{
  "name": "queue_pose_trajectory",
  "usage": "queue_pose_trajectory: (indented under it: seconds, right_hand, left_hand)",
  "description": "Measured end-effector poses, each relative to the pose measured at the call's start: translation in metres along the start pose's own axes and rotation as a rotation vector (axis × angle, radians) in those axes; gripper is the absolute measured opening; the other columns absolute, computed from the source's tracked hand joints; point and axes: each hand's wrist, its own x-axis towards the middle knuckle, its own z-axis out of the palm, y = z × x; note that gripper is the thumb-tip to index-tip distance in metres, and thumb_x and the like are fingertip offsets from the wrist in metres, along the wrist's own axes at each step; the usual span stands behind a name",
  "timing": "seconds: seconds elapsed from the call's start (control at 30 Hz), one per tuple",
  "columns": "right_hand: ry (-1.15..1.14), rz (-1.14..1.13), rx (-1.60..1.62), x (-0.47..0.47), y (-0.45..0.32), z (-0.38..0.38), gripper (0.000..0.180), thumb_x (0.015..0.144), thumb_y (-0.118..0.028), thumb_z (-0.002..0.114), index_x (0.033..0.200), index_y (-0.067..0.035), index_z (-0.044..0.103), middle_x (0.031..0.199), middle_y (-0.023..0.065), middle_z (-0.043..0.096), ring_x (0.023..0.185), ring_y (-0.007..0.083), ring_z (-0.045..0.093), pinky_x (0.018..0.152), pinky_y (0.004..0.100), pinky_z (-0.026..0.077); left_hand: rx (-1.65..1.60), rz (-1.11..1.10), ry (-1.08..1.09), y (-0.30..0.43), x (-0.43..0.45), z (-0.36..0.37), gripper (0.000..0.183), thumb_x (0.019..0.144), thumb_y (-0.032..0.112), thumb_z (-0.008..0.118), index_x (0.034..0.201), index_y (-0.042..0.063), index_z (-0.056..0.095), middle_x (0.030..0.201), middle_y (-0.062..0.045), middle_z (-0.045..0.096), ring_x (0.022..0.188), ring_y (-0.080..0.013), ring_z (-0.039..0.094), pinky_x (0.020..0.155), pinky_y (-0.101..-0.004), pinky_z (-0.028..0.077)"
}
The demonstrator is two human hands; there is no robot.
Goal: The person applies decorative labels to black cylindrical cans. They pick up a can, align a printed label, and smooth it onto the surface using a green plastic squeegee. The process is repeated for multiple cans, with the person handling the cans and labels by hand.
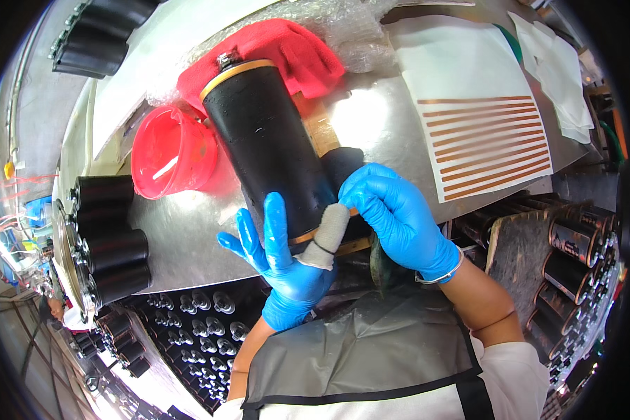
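A black cylinder (270,142) with a gold band near each end lies on the metal table in front of me. My left hand (289,262), in a blue glove, is at its near end, fingers spread; a grey fabric finger cot (326,233) covers its thumb. My right hand (399,215), gloved in blue too, has its thumb and fingertips pinched together at the cot's tip. Whether something thin is between those fingertips, I cannot tell. A red cloth (294,52) lies behind the cylinder's far end. Left of the cylinder stands a red bucket (202,157) with a white object inside.
A white sheet (451,58) with several copper-coloured strips (488,147) lies at the right. Clear plastic wrap (357,39) is at the back. Black cylinders (115,252) stand at the left edge; printed ones (572,241) are at the right. A dark round piece (341,160) sits beside the cylinder.
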Motion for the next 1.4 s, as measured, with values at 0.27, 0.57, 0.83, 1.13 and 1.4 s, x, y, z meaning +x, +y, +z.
queue_pose_trajectory:
  seconds: [0.27,0.57,0.83,1.13,1.4]
  right_hand:
    - [-0.128,-0.071,-0.175,0.005,-0.016,0.001,0.011,0.074,-0.005,0.071,0.082,-0.007,0.064,0.084,0.0038,0.058,0.078,0.0143,0.054,0.064,0.0248,0.042]
    - [-0.015,-0.002,-0.148,-0.001,-0.013,0.012,0.013,0.074,-0.001,0.069,0.076,-0.009,0.059,0.084,0.0006,0.053,0.072,0.0077,0.051,0.057,0.0196,0.037]
    - [0.316,0.108,-0.114,-0.014,-0.001,0.016,0.024,0.076,-0.006,0.068,0.097,-0.004,0.057,0.087,0.0042,0.054,0.068,0.0102,0.049,0.059,0.0245,0.041]
    - [0.147,-0.174,-0.597,-0.003,-0.017,0.036,0.068,0.078,-0.036,0.067,0.133,-0.005,0.042,0.116,0.0176,0.048,0.093,0.0315,0.058,0.069,0.0371,0.051]
    - [0.129,-0.211,-0.587,-0.007,-0.005,0.029,0.048,0.087,-0.017,0.055,0.133,-0.006,0.044,0.116,0.0157,0.051,0.088,0.0320,0.060,0.066,0.0363,0.051]
  left_hand:
    - [-1.011,-0.545,0.012,-0.015,0.009,-0.005,0.096,0.063,0.011,0.083,0.140,0.001,0.026,0.136,-0.018,0.039,0.123,-0.0299,0.044,0.107,-0.0476,0.029]
    - [-0.175,-0.013,0.053,-0.039,-0.020,-0.018,0.048,0.070,0.009,0.076,0.112,0.006,0.054,0.116,-0.010,0.057,0.115,-0.0299,0.052,0.109,-0.0545,0.018]
    - [-0.309,-0.157,-0.065,-0.011,0.008,-0.007,0.086,0.066,0.007,0.075,0.139,0.005,0.028,0.137,-0.013,0.039,0.129,-0.0292,0.035,0.111,-0.0461,0.016]
    - [-0.874,-0.496,-0.396,-0.031,0.022,-0.012,0.102,0.074,0.037,0.073,0.146,0.004,0.009,0.145,-0.015,0.028,0.130,-0.0258,0.033,0.107,-0.0382,0.029]
    - [-1.119,-0.475,-0.557,-0.036,0.021,-0.021,0.095,0.078,0.007,0.059,0.146,0.008,-0.007,0.152,-0.014,0.004,0.136,-0.0246,0.018,0.109,-0.0362,0.018]
